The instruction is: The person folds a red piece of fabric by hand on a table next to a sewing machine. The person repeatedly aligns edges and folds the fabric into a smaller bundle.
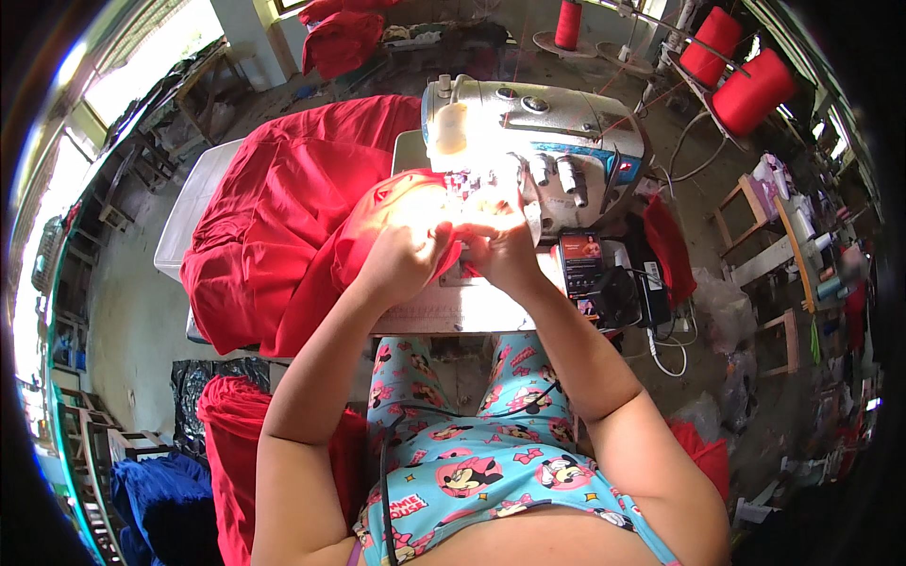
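Note:
Both my hands meet just in front of an overlock sewing machine [538, 113], under a bright light that washes out the fingertips. My left hand [406, 255] is closed on the edge of red fabric [274, 203], which spreads leftward over the table. Beside it, my right hand [505, 250] has its fingers bent together by the needle area. Whatever lies between those right fingertips is lost in glare. A small red scrap shows below the hands on the pale machine table [425, 316].
Red thread cones [753, 92] stand on a rack behind the machine at the right. A dark box [580, 259] and a black cable bundle [618, 297] lie right of my hands. Red cloth [231, 434] and blue cloth [165, 500] are heaped at lower left.

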`<state>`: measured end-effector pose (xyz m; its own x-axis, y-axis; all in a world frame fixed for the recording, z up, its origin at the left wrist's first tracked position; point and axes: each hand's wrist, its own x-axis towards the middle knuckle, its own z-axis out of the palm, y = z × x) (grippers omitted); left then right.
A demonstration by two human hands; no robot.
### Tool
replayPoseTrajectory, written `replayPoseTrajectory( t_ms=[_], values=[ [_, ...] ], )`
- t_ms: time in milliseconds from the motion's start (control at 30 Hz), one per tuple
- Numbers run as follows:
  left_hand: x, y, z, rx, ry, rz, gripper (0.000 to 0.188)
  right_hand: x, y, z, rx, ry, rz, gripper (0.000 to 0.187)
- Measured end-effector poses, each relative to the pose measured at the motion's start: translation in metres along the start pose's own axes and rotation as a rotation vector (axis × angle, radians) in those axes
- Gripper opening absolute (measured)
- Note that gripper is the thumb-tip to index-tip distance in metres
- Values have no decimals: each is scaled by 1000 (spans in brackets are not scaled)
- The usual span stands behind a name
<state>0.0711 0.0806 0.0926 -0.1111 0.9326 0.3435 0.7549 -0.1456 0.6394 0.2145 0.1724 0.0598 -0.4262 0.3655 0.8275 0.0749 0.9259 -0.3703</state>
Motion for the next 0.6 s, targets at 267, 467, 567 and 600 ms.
replayPoseTrajectory(
  t_ms=[267,467,567,600],
  values=[
    [3,-8,8,67,200,275,19,-3,-11,-4,224,-84,408,27],
    [8,-17,7,298,255,263,14,-10,16,-19,-49,-218,321,34],
    [9,-14,-1,327,133,130,13,11,5,-17,29,-240,283,29],
    [12,-11,0,278,202,227,13,20,0,-16,103,-240,282,27]
  ],
)
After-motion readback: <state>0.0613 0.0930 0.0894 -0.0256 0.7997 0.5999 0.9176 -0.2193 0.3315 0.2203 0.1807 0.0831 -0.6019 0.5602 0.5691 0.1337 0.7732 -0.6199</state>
